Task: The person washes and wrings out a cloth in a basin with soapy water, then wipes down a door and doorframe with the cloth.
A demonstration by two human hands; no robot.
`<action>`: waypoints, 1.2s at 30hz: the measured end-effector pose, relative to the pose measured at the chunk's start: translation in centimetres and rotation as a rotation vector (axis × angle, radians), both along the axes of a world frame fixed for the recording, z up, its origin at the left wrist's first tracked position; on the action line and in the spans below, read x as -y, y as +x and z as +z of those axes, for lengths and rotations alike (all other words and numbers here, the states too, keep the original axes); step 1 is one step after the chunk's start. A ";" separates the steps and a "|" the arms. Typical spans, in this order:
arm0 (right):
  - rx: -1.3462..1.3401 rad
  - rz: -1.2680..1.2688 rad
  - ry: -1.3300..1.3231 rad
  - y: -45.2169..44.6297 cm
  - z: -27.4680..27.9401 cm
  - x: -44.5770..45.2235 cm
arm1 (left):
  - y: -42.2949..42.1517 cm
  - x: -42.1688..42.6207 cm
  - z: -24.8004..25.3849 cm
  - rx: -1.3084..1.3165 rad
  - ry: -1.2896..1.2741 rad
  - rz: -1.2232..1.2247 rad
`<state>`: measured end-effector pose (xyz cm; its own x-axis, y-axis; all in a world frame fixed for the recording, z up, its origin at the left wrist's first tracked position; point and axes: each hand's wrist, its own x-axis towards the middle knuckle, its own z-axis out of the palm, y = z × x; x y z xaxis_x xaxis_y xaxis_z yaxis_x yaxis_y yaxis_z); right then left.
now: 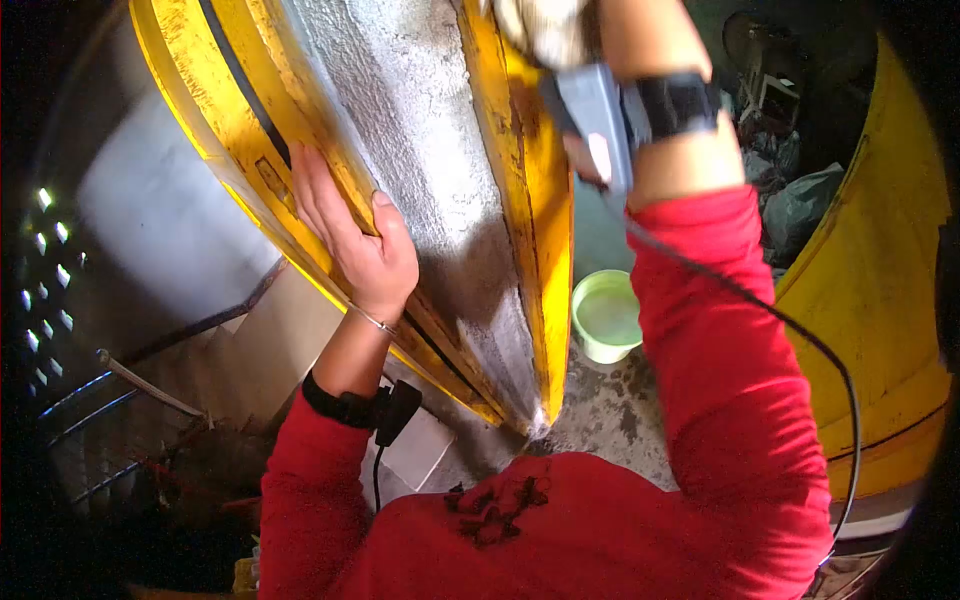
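A long yellow shell-like piece (550, 300) with a rough grey-white inner surface (430, 130) narrows to a point near my body. My left hand (355, 235) grips its left yellow rim, with the thumb on the inner side and the fingers over the edge. At the top, my right hand (585, 160) is mostly hidden by the grey device strapped to my wrist, close to the right rim. A blurred pale object (545, 30) shows beside it; whether the hand holds it cannot be made out.
A light green bucket (607, 315) with cloudy liquid stands on the stained floor at centre right. Another large yellow curved piece (870, 300) fills the right side. Dark plastic bags (805, 210) lie behind. Metal bars (95, 410) are at lower left. A cable hangs along my right arm.
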<state>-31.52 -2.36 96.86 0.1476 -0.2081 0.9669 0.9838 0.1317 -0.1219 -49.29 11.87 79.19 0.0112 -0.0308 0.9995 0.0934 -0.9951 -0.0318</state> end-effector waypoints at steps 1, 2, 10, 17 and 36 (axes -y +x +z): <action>0.001 -0.050 0.001 -0.1 -1.3 -0.1 | 0.1 0.0 0.1 0.007 0.010 -0.002; -0.011 -0.123 -0.012 -0.1 -3.6 0.0 | 0.1 0.1 0.1 0.010 0.021 -0.005; -0.757 0.319 -0.431 -2.6 -39.1 3.9 | 0.2 0.1 -0.3 -0.002 0.001 -0.032; -1.359 1.539 0.247 -1.4 -46.7 9.9 | -0.1 -0.2 -0.3 -0.033 0.082 -0.021; -1.075 1.693 0.473 -5.3 -39.6 14.2 | 0.0 0.3 -0.6 -0.023 0.026 0.022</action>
